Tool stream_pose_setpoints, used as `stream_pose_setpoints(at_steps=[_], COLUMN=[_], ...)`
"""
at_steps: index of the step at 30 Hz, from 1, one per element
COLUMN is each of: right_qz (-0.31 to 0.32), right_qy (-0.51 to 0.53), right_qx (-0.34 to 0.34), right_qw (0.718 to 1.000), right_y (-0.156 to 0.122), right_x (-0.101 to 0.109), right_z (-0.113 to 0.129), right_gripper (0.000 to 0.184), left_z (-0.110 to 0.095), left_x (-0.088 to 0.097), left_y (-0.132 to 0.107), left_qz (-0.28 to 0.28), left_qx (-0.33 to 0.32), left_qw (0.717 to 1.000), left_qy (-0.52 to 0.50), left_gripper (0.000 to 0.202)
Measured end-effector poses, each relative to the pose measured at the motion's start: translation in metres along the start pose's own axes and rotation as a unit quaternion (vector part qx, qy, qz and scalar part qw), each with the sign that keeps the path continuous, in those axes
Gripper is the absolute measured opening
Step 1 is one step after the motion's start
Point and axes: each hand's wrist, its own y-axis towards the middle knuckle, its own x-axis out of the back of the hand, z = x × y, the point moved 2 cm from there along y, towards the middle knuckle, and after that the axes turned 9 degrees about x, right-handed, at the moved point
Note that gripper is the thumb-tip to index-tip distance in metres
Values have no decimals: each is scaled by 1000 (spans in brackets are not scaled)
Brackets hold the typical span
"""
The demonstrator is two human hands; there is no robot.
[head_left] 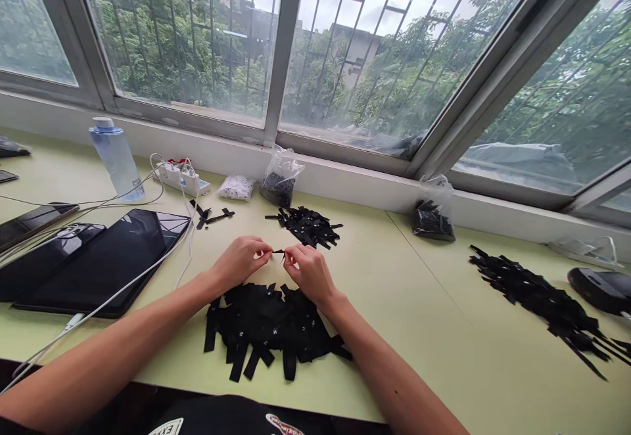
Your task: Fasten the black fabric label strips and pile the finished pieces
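Between my two hands a small black fabric strip (279,251) is stretched above the table. My left hand (242,261) pinches its left end, and my right hand (310,272) pinches the other end. Below them lies a large heap of black fabric strips (266,323), some marked with a small white "M". Just beyond my fingers is a smaller pile of black strips (308,226) with white marks. A few loose black strips (210,215) lie to the left of that pile.
Left are a tablet (118,264), cables, a power strip (180,177) and a water bottle (117,159). Along the sill stand a white packet (236,188) and bags of black pieces (279,182) (434,215). More black strips (537,294) and a dark device (601,289) lie right.
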Motion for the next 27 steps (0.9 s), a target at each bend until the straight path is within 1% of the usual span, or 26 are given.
stream_pose_setpoints(at_steps=[2,4,8,14,18,21,27], right_qz=[33,59,87,105,103,101,103], right_qy=[-15,-17,-11,24,49,62,86], right_qx=[-12,-24,-36,-18,-44,-66,-119], right_qw=[999,998,995,994,992,991,984], right_y=[-2,-4,-6,-7,-8,-10,-11], right_x=[2,3,-1,-6,-7,-8,-9], right_z=[-5,-9,-14,-15,-16,-17,-19], right_gripper=[14,15,15,11,11,13,15], left_z=[8,16,26,24,23,24,26], left_x=[3,5,2,-2,-4,-4,-2], left_y=[0,0,1,2,2,3,5], left_qz=[1,9,15,40,50,46,54], left_qx=[-10,-6,-17,-60,-81,-74,-24], left_qw=[1000,1000,999,994,991,994,997], left_qy=[24,26,29,76,93,71,56], left_gripper=[21,22,22,23,26,26,21])
